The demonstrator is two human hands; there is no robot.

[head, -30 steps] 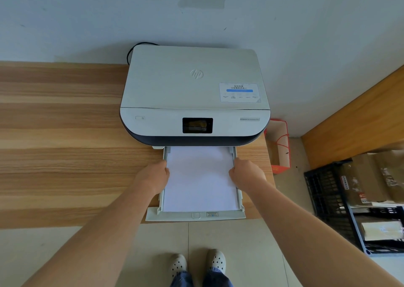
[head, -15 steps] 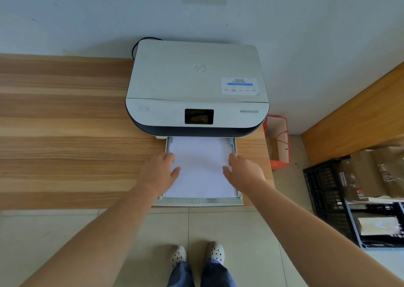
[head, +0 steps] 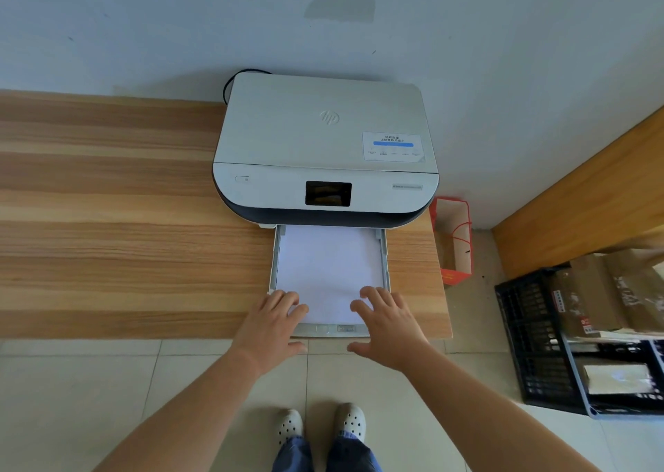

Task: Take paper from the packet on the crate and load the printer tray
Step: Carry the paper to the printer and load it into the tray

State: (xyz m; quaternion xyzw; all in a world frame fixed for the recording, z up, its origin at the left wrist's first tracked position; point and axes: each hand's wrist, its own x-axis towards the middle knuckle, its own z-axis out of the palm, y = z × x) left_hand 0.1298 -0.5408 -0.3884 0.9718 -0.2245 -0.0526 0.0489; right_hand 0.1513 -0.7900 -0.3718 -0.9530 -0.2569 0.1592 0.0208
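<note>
Paper [head: 328, 274] looks thin and floppy; my left hand [head: 275, 324] and right hand [head: 388, 328] lie flat, fingers spread, on its near edge.

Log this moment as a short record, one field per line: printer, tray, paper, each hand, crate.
printer: white printer on the wooden table, against the wall
tray: paper tray pulled out toward the person
paper: white paper lying flat in the tray
left hand: left hand open, fingers spread on the tray's near left corner
right hand: right hand open, fingers spread on the near right corner
crate: black crate on the floor to the right, holding paper packets
</note>
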